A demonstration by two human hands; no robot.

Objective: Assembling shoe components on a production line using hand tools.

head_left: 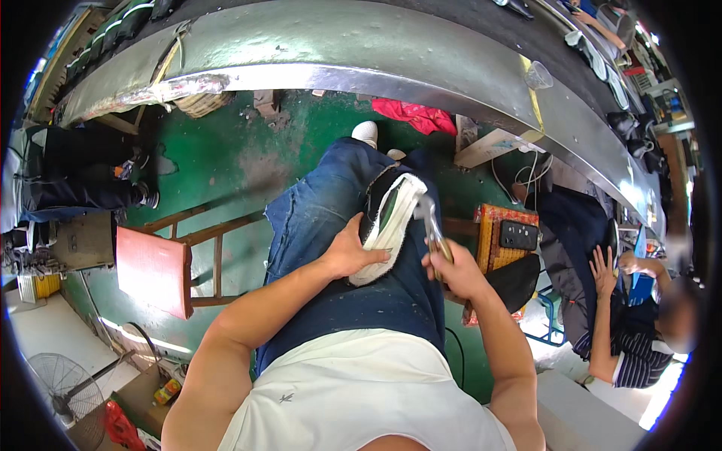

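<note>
A shoe upper (pixel 410 197) lies sole side up across my lap, its dark fabric edged by a broad white folded margin around a green bottom. My left hand (pixel 350 252) grips it at its near end, the thumb pressed on the white margin. My right hand (pixel 456 271) is closed around the handles of metal pincers (pixel 432 222). Their blurred steel head is at the right edge of the shoe; whether it touches the margin I cannot tell.
A long metal-edged bench (pixel 316 75) curves across the front. To my left stands a red-topped stool (pixel 155 270); to my right, a woven seat holds a black phone (pixel 519 234). A co-worker (pixel 628 323) sits far right. A fan (pixel 64 391) stands lower left.
</note>
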